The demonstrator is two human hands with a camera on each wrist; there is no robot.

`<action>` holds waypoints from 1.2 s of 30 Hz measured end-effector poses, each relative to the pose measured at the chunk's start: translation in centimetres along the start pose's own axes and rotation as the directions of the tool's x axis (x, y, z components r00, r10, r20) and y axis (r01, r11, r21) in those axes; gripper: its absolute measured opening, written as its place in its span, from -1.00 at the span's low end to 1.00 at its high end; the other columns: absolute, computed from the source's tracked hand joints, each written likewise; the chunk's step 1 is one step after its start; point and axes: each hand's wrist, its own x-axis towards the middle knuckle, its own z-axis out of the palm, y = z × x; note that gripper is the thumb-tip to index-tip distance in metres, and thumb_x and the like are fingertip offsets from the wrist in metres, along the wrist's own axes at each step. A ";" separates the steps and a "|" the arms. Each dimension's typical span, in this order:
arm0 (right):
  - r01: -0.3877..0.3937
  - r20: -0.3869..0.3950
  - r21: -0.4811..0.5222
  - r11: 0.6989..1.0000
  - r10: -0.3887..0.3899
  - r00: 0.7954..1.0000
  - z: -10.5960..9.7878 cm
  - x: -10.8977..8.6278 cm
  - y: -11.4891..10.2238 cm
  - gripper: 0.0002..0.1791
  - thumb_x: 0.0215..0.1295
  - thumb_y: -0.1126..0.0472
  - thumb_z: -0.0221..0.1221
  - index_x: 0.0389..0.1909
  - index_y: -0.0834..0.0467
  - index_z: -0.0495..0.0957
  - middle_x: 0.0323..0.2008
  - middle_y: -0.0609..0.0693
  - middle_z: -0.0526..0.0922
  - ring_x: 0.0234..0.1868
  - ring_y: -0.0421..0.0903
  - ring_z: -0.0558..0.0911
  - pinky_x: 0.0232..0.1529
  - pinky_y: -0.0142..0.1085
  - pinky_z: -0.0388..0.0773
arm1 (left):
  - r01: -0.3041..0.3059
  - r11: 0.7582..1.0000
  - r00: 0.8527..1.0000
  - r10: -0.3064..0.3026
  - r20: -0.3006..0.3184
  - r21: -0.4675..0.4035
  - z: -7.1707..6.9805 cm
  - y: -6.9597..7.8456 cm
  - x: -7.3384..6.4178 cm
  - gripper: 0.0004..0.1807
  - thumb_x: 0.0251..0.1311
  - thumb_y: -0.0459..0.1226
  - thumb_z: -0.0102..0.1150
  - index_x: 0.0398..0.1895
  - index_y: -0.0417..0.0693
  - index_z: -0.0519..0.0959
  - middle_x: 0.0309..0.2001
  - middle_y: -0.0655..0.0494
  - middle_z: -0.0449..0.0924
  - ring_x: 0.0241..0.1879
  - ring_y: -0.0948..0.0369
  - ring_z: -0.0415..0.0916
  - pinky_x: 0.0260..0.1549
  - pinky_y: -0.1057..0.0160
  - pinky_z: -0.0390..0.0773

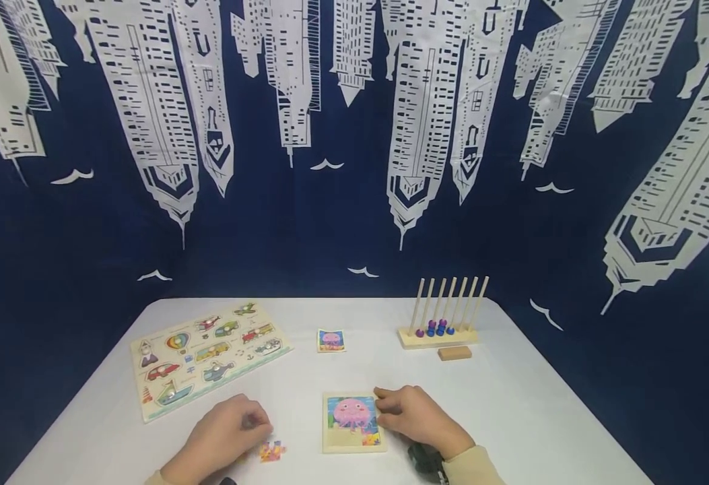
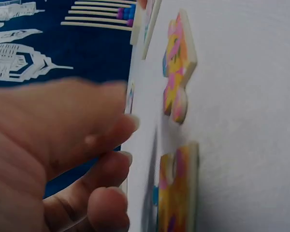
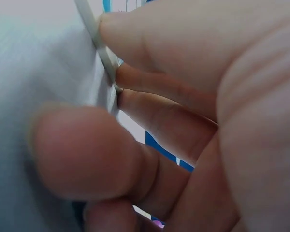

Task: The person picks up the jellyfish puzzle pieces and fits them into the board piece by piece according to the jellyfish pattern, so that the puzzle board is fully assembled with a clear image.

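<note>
A square wooden puzzle board (image 1: 334, 446) with a pink jellyfish picture lies on the table, with bare wood in its lower left part. My right hand (image 1: 417, 416) rests its fingertips and thumb along the board's right edge, as the right wrist view shows up close. Left of the board, my left hand (image 1: 228, 431) hovers beside loose jigsaw pieces, its fingers loosely bent and no piece visible in them. One orange-pink-yellow piece (image 1: 272, 451) lies just right of that hand. Closer to the left wrist camera stands out another piece (image 2: 176, 188), partly cut off.
A wooden peg puzzle of vehicles (image 1: 209, 360) lies at the left. A small jellyfish picture card (image 1: 331, 341) sits behind the board. At the back right stand a bead rack (image 1: 439, 337) with upright sticks and a small wooden block (image 1: 454, 353).
</note>
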 end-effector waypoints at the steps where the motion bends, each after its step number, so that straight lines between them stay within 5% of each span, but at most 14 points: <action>1: -0.007 -0.001 0.001 1.000 0.007 1.000 -0.1 -0.2 0.2 -0.66 0.27 0.14 0.40 0.00 0.22 0.75 0.23 0.15 0.65 0.29 0.18 0.60 0.28 0.18 0.47 | -0.025 1.000 1.000 0.025 0.019 0.001 0.1 0.1 0.0 -0.80 0.06 0.12 0.49 -0.44 0.40 0.64 -0.38 0.46 0.51 -0.37 0.43 0.41 -0.34 0.32 0.45; 9: -0.002 -0.002 0.024 1.000 0.002 1.000 0.1 -0.4 0.5 -0.64 0.29 0.10 0.39 0.02 0.21 0.74 0.24 0.13 0.65 0.31 0.18 0.59 0.30 0.17 0.45 | -0.128 0.990 0.979 0.136 0.151 -0.061 -0.2 -0.1 -0.4 -0.62 -0.14 0.14 0.60 -0.41 0.25 0.62 -0.42 0.40 0.50 -0.43 0.43 0.37 -0.43 0.36 0.39; 21: -0.019 -0.003 0.000 1.000 0.019 1.000 0.0 -0.3 0.3 -0.65 0.28 0.10 0.38 0.00 0.21 0.75 0.23 0.12 0.65 0.31 0.15 0.60 0.31 0.17 0.44 | -0.118 0.992 0.991 0.114 0.074 0.043 0.0 0.3 -0.1 -0.63 -0.14 0.16 0.60 -0.42 0.34 0.58 -0.40 0.49 0.49 -0.41 0.48 0.36 -0.40 0.34 0.40; 28: -0.024 -0.007 0.000 1.000 0.024 1.000 -0.1 -0.4 0.2 -0.64 0.30 0.07 0.37 0.00 0.21 0.75 0.24 0.11 0.65 0.32 0.16 0.59 0.32 0.17 0.43 | -0.108 0.994 0.991 0.109 0.072 -0.014 0.0 0.6 -0.1 -0.72 0.00 0.06 0.56 -0.42 0.38 0.57 -0.42 0.53 0.53 -0.42 0.45 0.38 -0.40 0.34 0.39; 36: -0.028 -0.006 0.005 1.000 0.028 1.000 -0.2 -0.5 0.1 -0.63 0.31 0.06 0.36 0.01 0.22 0.75 0.24 0.11 0.65 0.33 0.16 0.58 0.33 0.16 0.43 | -0.100 0.991 0.991 0.107 0.080 -0.090 -0.1 0.5 -0.2 -0.86 0.24 0.00 0.39 -0.38 0.32 0.61 -0.49 0.47 0.55 -0.66 0.37 0.37 -0.60 0.32 0.38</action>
